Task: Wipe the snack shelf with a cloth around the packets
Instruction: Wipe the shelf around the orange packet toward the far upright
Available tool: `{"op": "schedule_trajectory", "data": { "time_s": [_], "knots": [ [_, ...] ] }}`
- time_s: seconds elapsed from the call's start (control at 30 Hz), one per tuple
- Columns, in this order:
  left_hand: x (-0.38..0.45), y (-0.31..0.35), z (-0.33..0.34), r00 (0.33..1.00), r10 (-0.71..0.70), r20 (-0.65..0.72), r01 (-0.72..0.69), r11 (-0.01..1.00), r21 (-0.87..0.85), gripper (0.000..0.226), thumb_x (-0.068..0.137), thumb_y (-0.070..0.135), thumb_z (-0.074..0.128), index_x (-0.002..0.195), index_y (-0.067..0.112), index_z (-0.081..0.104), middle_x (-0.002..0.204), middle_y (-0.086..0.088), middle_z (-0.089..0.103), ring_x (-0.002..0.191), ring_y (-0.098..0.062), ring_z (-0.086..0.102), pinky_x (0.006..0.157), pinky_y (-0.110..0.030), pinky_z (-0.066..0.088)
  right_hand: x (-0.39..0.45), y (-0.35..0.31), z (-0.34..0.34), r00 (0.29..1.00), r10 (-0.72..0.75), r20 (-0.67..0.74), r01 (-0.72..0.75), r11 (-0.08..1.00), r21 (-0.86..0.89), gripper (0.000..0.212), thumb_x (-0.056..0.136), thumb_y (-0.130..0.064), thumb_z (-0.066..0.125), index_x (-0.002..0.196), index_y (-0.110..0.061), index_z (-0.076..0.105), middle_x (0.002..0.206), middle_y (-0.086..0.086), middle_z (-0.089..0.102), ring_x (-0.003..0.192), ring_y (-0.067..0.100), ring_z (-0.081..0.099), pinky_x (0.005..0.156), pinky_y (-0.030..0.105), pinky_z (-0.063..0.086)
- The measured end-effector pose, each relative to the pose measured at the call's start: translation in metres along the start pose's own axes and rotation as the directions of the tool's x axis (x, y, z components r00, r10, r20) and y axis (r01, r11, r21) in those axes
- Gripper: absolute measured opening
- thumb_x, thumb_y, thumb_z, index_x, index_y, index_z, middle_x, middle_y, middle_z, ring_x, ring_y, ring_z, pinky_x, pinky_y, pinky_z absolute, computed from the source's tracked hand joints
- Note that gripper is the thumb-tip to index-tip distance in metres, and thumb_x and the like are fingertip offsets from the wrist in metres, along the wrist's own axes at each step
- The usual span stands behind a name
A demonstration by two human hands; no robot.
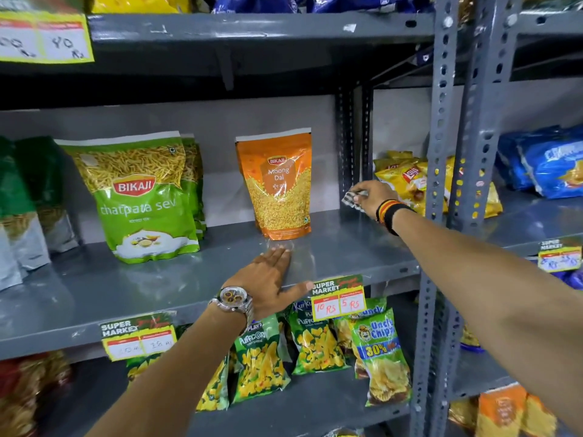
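Observation:
The grey metal snack shelf (347, 247) runs across the middle of the view. An orange Moong Dal packet (277, 190) stands upright on it, and a green chatpata sev packet (142, 200) stands to its left. My right hand (373, 195) reaches to the shelf's back right corner and grips a small checked cloth (351, 201), pressed near the shelf surface. My left hand (268, 275) lies flat, palm down, on the shelf's front edge just in front of the orange packet, fingers together, holding nothing.
Perforated grey uprights (438, 184) stand right of my right hand, with yellow Lay's packets (407, 181) behind them. Dark green packets (28, 200) fill the shelf's far left. Price tags (339, 298) hang from the front edge. Puffcorn and chips packets (312, 345) hang below.

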State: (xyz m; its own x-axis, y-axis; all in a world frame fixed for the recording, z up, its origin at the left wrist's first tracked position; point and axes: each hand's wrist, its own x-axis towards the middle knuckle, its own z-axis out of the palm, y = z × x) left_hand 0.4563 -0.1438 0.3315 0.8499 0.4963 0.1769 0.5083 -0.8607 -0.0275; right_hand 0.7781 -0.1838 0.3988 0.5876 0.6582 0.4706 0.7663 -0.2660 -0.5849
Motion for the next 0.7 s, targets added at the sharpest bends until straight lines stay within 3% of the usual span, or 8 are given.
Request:
{"op": "schedule_trajectory", "data": {
  "time_s": [0.2, 0.4, 0.5, 0.6, 0.7],
  "knots": [
    [0.003, 0.000, -0.002, 1.000, -0.008, -0.010, 0.007, 1.000, -0.006, 0.099, 0.088, 0.082, 0.023, 0.162, 0.019, 0.003, 0.171, 0.000, 0.006, 0.155, -0.018, 0.012, 0.123, -0.033, 0.012, 0.061, 0.023, 0.041, 0.999, -0.015, 0.040, 0.014, 1.000, 0.017, 0.020, 0.088, -0.020, 0.065, 0.106, -0.026, 0.073, 0.120, 0.004, 0.070, 0.112, 0.029, 0.063, 0.103, 0.036, 0.048],
    [0.002, -0.003, 0.003, 0.996, -0.002, -0.088, 0.001, 1.000, -0.016, 0.104, 0.083, 0.088, 0.018, 0.162, 0.023, 0.005, 0.170, 0.006, 0.005, 0.153, -0.005, 0.005, 0.113, -0.014, -0.005, 0.113, 0.052, 0.068, 0.995, -0.014, 0.098, 0.027, 0.991, -0.134, 0.025, 0.088, -0.032, 0.060, 0.110, -0.032, 0.072, 0.122, 0.006, 0.069, 0.115, 0.034, 0.061, 0.102, 0.041, 0.048],
    [0.004, -0.002, 0.002, 0.997, -0.010, -0.074, 0.009, 1.000, -0.016, 0.105, 0.079, 0.089, 0.015, 0.162, 0.026, 0.001, 0.168, 0.011, 0.000, 0.144, 0.006, -0.005, 0.105, -0.005, -0.014, 0.127, 0.057, 0.083, 0.980, -0.013, 0.197, 0.048, 0.983, -0.177, 0.028, 0.090, -0.025, 0.059, 0.116, -0.026, 0.069, 0.131, 0.007, 0.064, 0.121, 0.035, 0.057, 0.106, 0.042, 0.044],
    [0.007, -0.001, 0.000, 0.997, -0.009, -0.073, 0.008, 1.000, -0.011, 0.105, 0.079, 0.088, 0.014, 0.162, 0.025, 0.001, 0.168, 0.010, 0.001, 0.141, 0.008, -0.006, 0.101, 0.000, -0.018, 0.139, 0.065, 0.098, 0.975, 0.013, 0.220, 0.013, 0.993, -0.114, 0.018, 0.090, -0.028, 0.063, 0.103, -0.025, 0.075, 0.125, 0.005, 0.068, 0.114, 0.032, 0.061, 0.101, 0.034, 0.049],
    [0.008, -0.002, 0.001, 0.996, -0.019, -0.084, 0.017, 1.000, -0.018, 0.104, 0.080, 0.088, 0.017, 0.162, 0.024, 0.005, 0.169, 0.008, 0.007, 0.147, 0.003, 0.001, 0.107, -0.005, -0.011, 0.143, 0.063, 0.102, 0.942, -0.016, 0.335, 0.032, 0.999, -0.041, 0.023, 0.090, -0.024, 0.065, 0.110, -0.017, 0.073, 0.126, 0.008, 0.067, 0.116, 0.028, 0.061, 0.104, 0.033, 0.046]
  ]
}}
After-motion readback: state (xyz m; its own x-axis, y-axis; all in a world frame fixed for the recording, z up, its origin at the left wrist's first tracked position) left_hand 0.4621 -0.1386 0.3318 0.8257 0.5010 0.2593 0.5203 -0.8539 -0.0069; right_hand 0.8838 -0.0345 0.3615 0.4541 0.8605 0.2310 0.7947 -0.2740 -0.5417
